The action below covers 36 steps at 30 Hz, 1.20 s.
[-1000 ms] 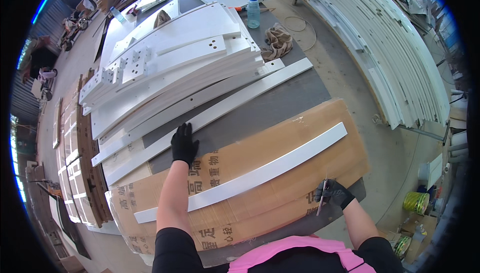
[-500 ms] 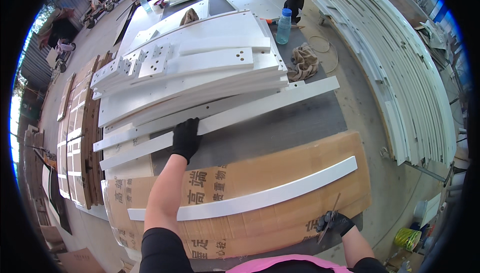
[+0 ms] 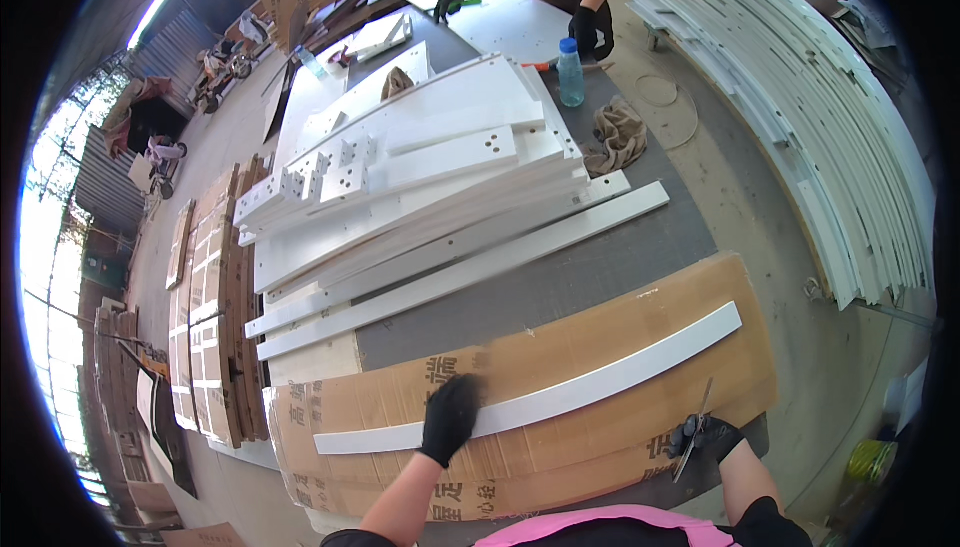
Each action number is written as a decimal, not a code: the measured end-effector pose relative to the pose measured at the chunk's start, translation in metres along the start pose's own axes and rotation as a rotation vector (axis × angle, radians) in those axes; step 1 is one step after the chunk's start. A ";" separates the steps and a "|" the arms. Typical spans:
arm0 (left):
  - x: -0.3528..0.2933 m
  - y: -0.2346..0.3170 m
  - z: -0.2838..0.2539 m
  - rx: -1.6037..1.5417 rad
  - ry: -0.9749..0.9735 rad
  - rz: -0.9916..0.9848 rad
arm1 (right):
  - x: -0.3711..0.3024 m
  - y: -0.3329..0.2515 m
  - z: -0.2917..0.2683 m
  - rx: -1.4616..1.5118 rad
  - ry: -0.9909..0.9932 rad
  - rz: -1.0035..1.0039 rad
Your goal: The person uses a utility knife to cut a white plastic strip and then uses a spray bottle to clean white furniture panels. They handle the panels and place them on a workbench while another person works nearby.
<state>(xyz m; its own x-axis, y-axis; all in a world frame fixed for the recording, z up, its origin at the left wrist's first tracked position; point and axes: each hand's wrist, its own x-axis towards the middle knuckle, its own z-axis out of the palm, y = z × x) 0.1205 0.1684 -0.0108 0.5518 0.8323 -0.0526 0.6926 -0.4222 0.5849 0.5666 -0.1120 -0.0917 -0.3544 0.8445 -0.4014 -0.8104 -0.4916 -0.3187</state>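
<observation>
On the cardboard sheet [image 3: 600,342] at the counter's near edge lies a long curved white strip [image 3: 560,394]. My left hand [image 3: 449,417], gloved in black, presses flat on the strip's left part, fingers spread, not clenched. My right hand [image 3: 706,438] is at the cardboard's near right corner, its grip clenched around a thin metal blade [image 3: 697,429]. Farther back, white boards [image 3: 420,187] are stacked.

Long curved white slat [image 3: 560,394]: flat on brown cardboard sheet [image 3: 560,347], running from 8 o'clock up to 2 o'clock, glossy, ends square-cut. Thin metal blade tool [image 3: 697,429]: at 4 o'clock, upright, slightly tilted, off slat's lower-right end.
</observation>
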 end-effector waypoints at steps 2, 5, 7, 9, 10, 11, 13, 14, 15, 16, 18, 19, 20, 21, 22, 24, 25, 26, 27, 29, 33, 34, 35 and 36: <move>-0.021 0.008 0.006 0.281 0.033 0.038 | 0.001 -0.001 0.002 0.001 0.005 0.025; -0.029 0.009 0.013 0.343 0.135 0.050 | 0.003 -0.001 0.004 0.064 -0.029 0.031; -0.031 0.009 0.017 0.398 0.151 0.037 | 0.004 -0.001 0.003 0.055 -0.022 0.021; -0.032 0.009 0.019 0.410 0.145 0.036 | 0.004 -0.001 0.002 0.051 -0.020 0.001; -0.032 0.008 0.020 0.417 0.155 0.038 | 0.004 -0.001 0.002 0.050 -0.001 -0.002; -0.032 0.008 0.021 0.407 0.135 0.024 | 0.004 0.000 0.002 0.046 -0.006 -0.008; -0.034 0.007 0.021 0.393 0.129 0.005 | 0.003 0.001 0.002 0.044 0.011 -0.018; -0.034 0.006 0.021 0.398 0.132 0.008 | 0.002 0.002 0.003 0.049 0.032 -0.023; -0.035 0.006 0.021 0.405 0.134 0.011 | 0.002 0.002 0.004 0.067 -0.004 -0.049; -0.034 0.006 0.021 0.417 0.112 -0.008 | 0.002 0.003 0.006 0.035 0.040 -0.046; -0.034 0.006 0.021 0.427 0.134 0.007 | 0.001 0.003 0.009 0.021 0.083 -0.045; -0.036 0.006 0.021 0.439 0.126 0.003 | 0.001 0.003 0.010 0.044 0.062 -0.041; -0.035 0.006 0.021 0.452 0.109 0.008 | 0.001 0.003 0.012 0.046 0.099 -0.037; -0.036 0.006 0.021 0.455 0.117 0.018 | 0.001 0.002 0.013 0.067 0.064 -0.043; -0.036 0.007 0.021 0.453 0.108 -0.001 | 0.000 0.002 0.014 0.051 0.103 -0.034; -0.036 0.008 0.021 0.448 0.119 0.003 | -0.001 0.001 0.016 0.044 0.072 -0.038; -0.036 0.008 0.021 0.446 0.111 -0.007 | -0.002 0.001 0.016 0.040 0.060 -0.034; -0.035 0.008 0.021 0.443 0.107 -0.007 | -0.002 0.001 0.016 0.028 0.093 -0.033; -0.035 0.008 0.022 0.426 0.123 -0.011 | -0.003 0.001 0.016 0.016 0.133 -0.029; -0.033 0.009 0.022 0.388 0.105 -0.033 | -0.003 0.001 0.015 0.012 0.082 -0.034; -0.033 0.011 0.021 0.454 0.121 -0.007 | -0.004 0.002 0.012 0.080 -0.020 -0.018; -0.033 0.011 0.020 0.457 0.123 -0.014 | -0.004 0.002 0.011 0.074 -0.014 -0.012; -0.033 0.011 0.020 0.460 0.123 -0.021 | -0.003 0.002 0.009 0.069 -0.026 0.001; -0.034 0.012 0.020 0.463 0.120 -0.028 | -0.003 0.001 0.008 0.063 -0.039 0.013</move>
<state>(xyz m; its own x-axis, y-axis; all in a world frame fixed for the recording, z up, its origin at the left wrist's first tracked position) 0.1193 0.1283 -0.0181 0.4911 0.8698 0.0468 0.8558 -0.4918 0.1606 0.5628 -0.1132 -0.0839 -0.3823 0.8464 -0.3707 -0.8330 -0.4894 -0.2582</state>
